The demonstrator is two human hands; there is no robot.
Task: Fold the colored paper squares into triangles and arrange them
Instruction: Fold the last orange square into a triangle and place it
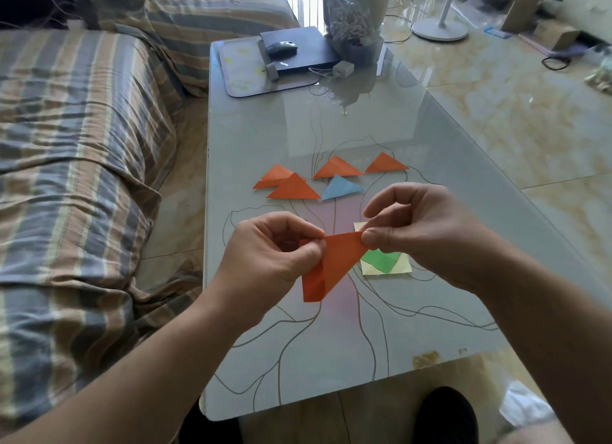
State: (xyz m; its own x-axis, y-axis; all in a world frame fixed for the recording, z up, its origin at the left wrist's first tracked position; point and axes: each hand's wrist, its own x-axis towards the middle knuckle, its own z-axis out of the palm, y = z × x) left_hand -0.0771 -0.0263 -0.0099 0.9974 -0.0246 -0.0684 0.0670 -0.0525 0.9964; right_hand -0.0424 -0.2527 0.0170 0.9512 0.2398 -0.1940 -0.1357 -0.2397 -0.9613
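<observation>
An orange paper (334,261), folded over, hangs above the glass table (265,128). My left hand (268,261) pinches its left corner and my right hand (420,231) pinches its upper right corner. Under the paper lie a green paper (381,259) and a pale yellow square (402,268), partly hidden. Farther back lie folded triangles: several orange ones, among them one at the left (293,188), one in the middle (336,168) and one at the right (385,164), plus a light blue triangle (341,187).
A striped sofa (76,165) runs along the table's left side. At the table's far end sit a black laptop (304,49) with a mouse (281,48) on it, a mat (245,69) and a wrapped bouquet (352,16). A fan base (438,29) stands on the floor.
</observation>
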